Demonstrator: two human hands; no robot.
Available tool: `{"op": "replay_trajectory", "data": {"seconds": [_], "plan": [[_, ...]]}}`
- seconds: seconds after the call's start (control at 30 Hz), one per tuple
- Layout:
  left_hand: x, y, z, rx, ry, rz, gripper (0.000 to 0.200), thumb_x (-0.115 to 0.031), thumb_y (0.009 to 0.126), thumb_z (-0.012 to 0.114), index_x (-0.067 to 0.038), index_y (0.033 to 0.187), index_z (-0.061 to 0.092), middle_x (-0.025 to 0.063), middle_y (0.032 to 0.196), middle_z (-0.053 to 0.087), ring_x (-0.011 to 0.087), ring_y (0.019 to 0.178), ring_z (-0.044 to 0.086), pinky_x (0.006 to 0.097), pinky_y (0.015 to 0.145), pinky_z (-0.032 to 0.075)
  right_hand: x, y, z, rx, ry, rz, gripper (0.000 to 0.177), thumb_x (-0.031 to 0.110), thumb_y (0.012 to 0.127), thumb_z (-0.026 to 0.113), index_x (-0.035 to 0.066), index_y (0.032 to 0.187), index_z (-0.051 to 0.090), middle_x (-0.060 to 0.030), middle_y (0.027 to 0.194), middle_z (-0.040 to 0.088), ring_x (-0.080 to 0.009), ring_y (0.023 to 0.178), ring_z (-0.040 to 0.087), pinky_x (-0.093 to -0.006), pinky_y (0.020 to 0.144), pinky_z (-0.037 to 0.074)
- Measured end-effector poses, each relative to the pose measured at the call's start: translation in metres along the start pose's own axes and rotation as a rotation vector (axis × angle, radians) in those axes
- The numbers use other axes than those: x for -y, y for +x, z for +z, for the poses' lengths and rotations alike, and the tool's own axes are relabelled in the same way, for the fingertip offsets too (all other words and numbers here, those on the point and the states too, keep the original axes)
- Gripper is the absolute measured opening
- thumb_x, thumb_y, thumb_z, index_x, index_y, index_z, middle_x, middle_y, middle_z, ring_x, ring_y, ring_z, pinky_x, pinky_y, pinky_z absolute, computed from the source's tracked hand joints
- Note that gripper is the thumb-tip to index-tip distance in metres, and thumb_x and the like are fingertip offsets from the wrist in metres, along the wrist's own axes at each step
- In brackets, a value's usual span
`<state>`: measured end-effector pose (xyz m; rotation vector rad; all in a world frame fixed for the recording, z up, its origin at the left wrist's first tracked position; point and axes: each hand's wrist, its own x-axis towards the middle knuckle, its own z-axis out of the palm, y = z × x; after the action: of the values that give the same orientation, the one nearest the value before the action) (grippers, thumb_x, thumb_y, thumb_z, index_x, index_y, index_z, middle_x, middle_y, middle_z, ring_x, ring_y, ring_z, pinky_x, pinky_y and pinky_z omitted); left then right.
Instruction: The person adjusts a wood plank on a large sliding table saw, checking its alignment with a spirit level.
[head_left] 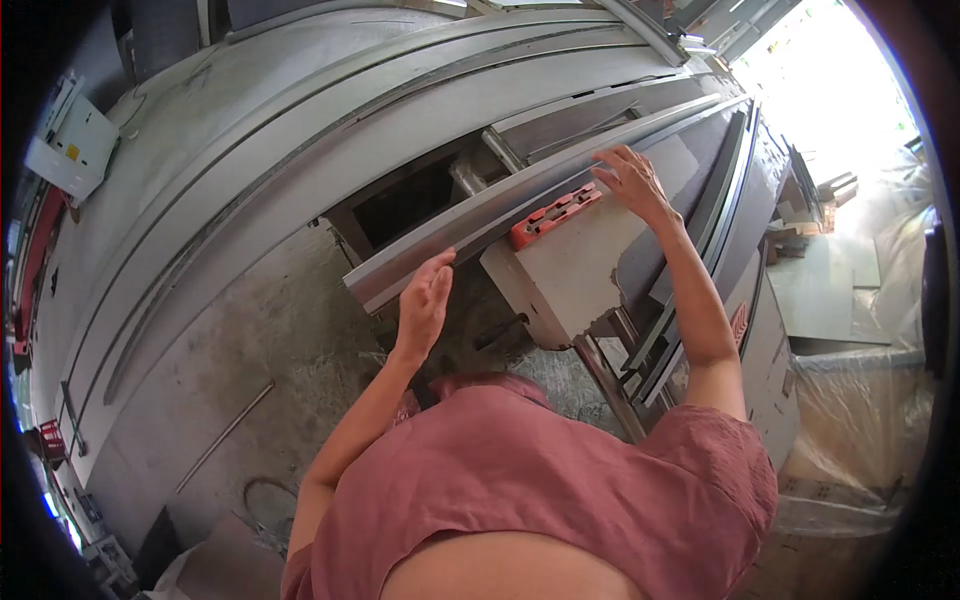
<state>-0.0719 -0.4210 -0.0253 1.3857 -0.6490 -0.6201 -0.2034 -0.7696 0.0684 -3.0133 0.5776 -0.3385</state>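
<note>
A long grey metal profile [530,196] runs diagonally across the bench in front of me. My left hand [424,308] is at its near end, fingers stretched out and fingertips right at the lower edge. Farther along, my right hand [636,184] is open with loosely bent fingers, its fingertips overlapping the profile's edge. Between my hands, a red-orange slotted piece [555,216] lies on a pale grey machine housing [575,275], close beside the profile.
Long curved-looking metal sheets [300,130] stretch behind the profile. Dark strips [715,215] lie to the right of my right hand. A thin rod [225,437] rests on the floor at left. Plastic sheeting [850,410] covers something at right.
</note>
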Motion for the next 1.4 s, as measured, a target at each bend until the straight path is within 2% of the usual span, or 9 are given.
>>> {"op": "replay_trajectory", "data": {"seconds": [0.13, 0.23, 0.5, 0.57, 0.87, 1.1, 1.2, 1.27, 1.4], "plan": [[0.002, 0.032, 0.023, 0.114, -0.006, 0.037, 0.044, -0.035, 0.097, 0.045, 0.002, 0.119, 0.053, 0.0092, 0.118, 0.057, 0.0120, 0.109, 0.049, 0.0249, 0.095, 0.036, -0.011, -0.017, 0.000, -0.035, 0.008, 0.053, 0.031, 0.032, 0.088, 0.057, 0.013, 0.113, 0.059, -0.0089, 0.106, 0.057, -0.0256, 0.104, 0.054, -0.0414, 0.096, 0.036], [-0.001, 0.054, 0.036, 0.195, 0.040, 0.035, 0.043, -0.034, 0.099, 0.041, 0.002, 0.119, 0.053, 0.0041, 0.114, 0.054, 0.0109, 0.101, 0.048, 0.0247, 0.093, 0.037, -0.020, -0.025, 0.006, -0.011, 0.014, 0.080, 0.032, 0.030, 0.088, 0.057, 0.014, 0.116, 0.057, -0.0087, 0.110, 0.056, -0.0254, 0.107, 0.053, -0.0422, 0.097, 0.036], [-0.005, 0.104, 0.061, 0.437, 0.016, -0.036, 0.062, -0.048, 0.096, 0.034, 0.006, 0.126, 0.043, 0.0216, 0.129, 0.047, 0.0261, 0.123, 0.044, 0.0344, 0.106, 0.031, -0.031, -0.005, 0.016, 0.015, -0.123, -0.007, 0.037, 0.018, 0.084, 0.058, 0.020, 0.121, 0.054, -0.0089, 0.118, 0.052, -0.0270, 0.115, 0.048, -0.0418, 0.097, 0.036], [-0.005, 0.115, 0.067, 0.473, 0.016, -0.051, 0.063, -0.049, 0.096, 0.033, 0.006, 0.126, 0.042, 0.0218, 0.129, 0.046, 0.0259, 0.123, 0.043, 0.0344, 0.106, 0.031, -0.034, 0.004, 0.019, 0.142, -0.188, -0.052, 0.039, 0.013, 0.081, 0.059, 0.021, 0.118, 0.056, -0.0084, 0.115, 0.053, -0.0256, 0.113, 0.049, -0.0419, 0.094, 0.039], [-0.019, 0.151, 0.109, 0.584, 0.134, -0.049, 0.071, -0.056, 0.094, 0.033, 0.007, 0.123, 0.046, 0.0219, 0.127, 0.049, 0.0257, 0.121, 0.046, 0.0333, 0.103, 0.033, -0.061, 0.017, 0.026, 0.190, -0.214, -0.064, 0.025, 0.005, 0.078, 0.057, 0.017, 0.100, 0.060, -0.0078, 0.102, 0.053, -0.0239, 0.106, 0.054, -0.0356, 0.084, 0.046], [-0.025, 0.181, 0.144, 0.660, 0.245, -0.023, 0.078, -0.062, 0.091, 0.030, 0.007, 0.126, 0.042, 0.0238, 0.126, 0.049, 0.0269, 0.121, 0.045, 0.0349, 0.104, 0.032, -0.082, 0.014, 0.036, 0.088, -0.291, -0.005, 0.023, 0.004, 0.077, 0.057, 0.016, 0.096, 0.062, -0.0083, 0.105, 0.054, -0.0235, 0.105, 0.055, -0.0357, 0.083, 0.048], [-0.017, 0.197, 0.159, 0.697, 0.175, -0.036, 0.083, -0.064, 0.090, 0.029, 0.008, 0.128, 0.040, 0.0251, 0.126, 0.048, 0.0273, 0.122, 0.044, 0.0357, 0.104, 0.032, -0.082, 0.013, 0.037, 0.091, -0.242, -0.085, 0.022, 0.004, 0.077, 0.057, 0.015, 0.094, 0.063, -0.0084, 0.105, 0.055, -0.0235, 0.103, 0.057, -0.0356, 0.083, 0.048], [-0.017, 0.201, 0.168, 0.701, 0.186, -0.038, 0.083, -0.065, 0.089, 0.029, 0.008, 0.128, 0.041, 0.0250, 0.126, 0.048, 0.0271, 0.122, 0.044, 0.0352, 0.104, 0.032, -0.091, 0.014, 0.039, 0.072, -0.318, -0.102, 0.015, 0.008, 0.079, 0.059, 0.015, 0.092, 0.061, -0.0073, 0.097, 0.055, -0.0245, 0.094, 0.060, -0.0354, 0.079, 0.049], [-0.014, 0.209, 0.187, 0.656, 0.229, 0.011, 0.081, -0.064, 0.090, 0.030, 0.007, 0.127, 0.042, 0.0227, 0.127, 0.048, 0.0258, 0.122, 0.044, 0.0330, 0.103, 0.032, -0.108, 0.014, 0.037, 0.056, -0.298, -0.026, 0.012, 0.009, 0.079, 0.058, 0.014, 0.090, 0.061, -0.0064, 0.092, 0.056, -0.0231, 0.092, 0.061, -0.0353, 0.078, 0.048]]}}
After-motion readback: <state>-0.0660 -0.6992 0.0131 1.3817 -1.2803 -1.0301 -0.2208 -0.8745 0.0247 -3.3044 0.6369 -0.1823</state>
